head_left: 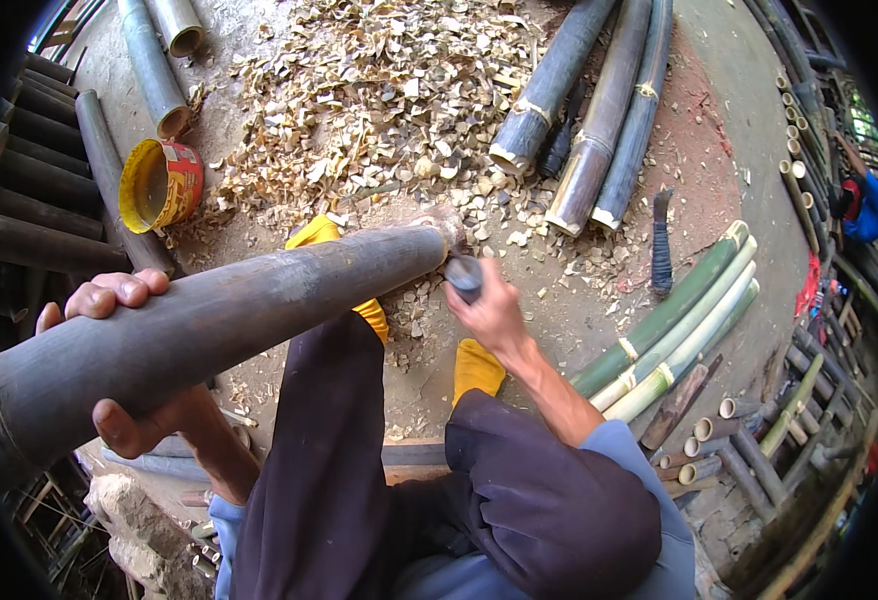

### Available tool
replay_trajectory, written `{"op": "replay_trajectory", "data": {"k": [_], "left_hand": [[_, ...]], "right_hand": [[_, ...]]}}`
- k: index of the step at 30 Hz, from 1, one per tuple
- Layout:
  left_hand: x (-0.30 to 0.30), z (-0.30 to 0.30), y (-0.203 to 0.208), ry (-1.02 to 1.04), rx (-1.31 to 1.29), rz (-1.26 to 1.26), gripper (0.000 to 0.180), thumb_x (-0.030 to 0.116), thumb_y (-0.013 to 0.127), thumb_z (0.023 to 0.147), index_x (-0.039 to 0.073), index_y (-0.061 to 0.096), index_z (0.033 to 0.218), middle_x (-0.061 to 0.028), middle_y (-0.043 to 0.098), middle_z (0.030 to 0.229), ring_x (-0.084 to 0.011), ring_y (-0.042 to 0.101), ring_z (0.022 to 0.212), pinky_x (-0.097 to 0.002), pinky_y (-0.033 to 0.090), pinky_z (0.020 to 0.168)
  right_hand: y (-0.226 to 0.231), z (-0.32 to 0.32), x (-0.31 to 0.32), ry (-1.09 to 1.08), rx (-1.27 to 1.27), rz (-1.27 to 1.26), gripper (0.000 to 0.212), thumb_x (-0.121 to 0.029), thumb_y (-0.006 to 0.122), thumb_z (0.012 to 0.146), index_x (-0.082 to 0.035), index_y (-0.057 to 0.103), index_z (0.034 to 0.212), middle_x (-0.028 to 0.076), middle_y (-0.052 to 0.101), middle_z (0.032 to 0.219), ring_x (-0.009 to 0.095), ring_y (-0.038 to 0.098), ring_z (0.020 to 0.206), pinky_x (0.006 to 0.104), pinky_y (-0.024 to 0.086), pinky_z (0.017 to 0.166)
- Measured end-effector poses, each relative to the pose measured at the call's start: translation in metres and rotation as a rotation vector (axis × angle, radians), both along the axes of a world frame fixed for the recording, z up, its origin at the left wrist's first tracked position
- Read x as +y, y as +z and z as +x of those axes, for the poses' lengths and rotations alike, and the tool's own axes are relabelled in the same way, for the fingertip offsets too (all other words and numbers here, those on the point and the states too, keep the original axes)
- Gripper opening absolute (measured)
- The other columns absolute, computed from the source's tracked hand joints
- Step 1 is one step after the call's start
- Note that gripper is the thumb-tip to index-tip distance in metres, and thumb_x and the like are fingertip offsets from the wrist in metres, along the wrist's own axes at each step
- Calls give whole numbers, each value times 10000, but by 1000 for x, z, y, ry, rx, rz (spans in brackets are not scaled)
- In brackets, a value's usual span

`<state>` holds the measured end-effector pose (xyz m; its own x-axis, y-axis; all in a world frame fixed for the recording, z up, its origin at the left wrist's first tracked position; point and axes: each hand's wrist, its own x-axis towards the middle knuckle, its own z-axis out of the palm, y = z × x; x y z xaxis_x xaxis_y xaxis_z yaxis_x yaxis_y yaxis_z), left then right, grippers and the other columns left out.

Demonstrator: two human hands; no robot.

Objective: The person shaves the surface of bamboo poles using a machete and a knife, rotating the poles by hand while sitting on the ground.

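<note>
Bamboo chips (379, 110) are heaped thickly on the ground, so much trimming is judged done. A dark bamboo pole (209, 335) is propped across the lap, wrapped by the left hand (134, 360); its far end is being worked by a dark-handled tool (464, 275) gripped in the right hand (494, 315).

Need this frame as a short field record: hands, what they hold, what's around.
left hand: wrapped around a thick dark bamboo pole, near its close end
right hand: gripping a dark tool handle at the pole's far end; blade not visible
pole far end: down over the ground, among a pile of pale bamboo chips
feet: yellow socks
nearby: yellow and red can on its side, green bamboo poles, a dark knife on the ground
</note>
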<state>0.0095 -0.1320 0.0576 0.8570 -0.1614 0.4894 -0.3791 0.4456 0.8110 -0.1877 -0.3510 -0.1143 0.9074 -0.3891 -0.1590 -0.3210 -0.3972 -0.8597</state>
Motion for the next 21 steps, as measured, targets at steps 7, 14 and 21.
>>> {"op": "replay_trajectory", "data": {"k": [7,14,21], "left_hand": [[6,8,-8,-62,-72,8,790,455,612,685,16,329,1278,-144,518,966,-266,531,847,-428,485,749],[-3,9,2,-223,-112,29,797,413,695,644,30,347,1250,-121,513,982,-243,507,864,-409,446,798],[5,15,2,-310,-144,15,871,376,745,661,16,301,1319,-134,522,1009,-265,543,889,-433,479,801]], "right_hand": [[33,2,-11,-113,105,143,308,-225,669,808,-3,527,967,136,643,749,236,660,639,328,514,557],[5,2,-25,11,315,96,312,-242,645,824,16,514,940,141,618,705,222,638,624,342,527,542],[45,4,-8,-106,-163,108,275,-172,677,796,0,530,953,99,617,680,125,595,541,300,502,514]]}}
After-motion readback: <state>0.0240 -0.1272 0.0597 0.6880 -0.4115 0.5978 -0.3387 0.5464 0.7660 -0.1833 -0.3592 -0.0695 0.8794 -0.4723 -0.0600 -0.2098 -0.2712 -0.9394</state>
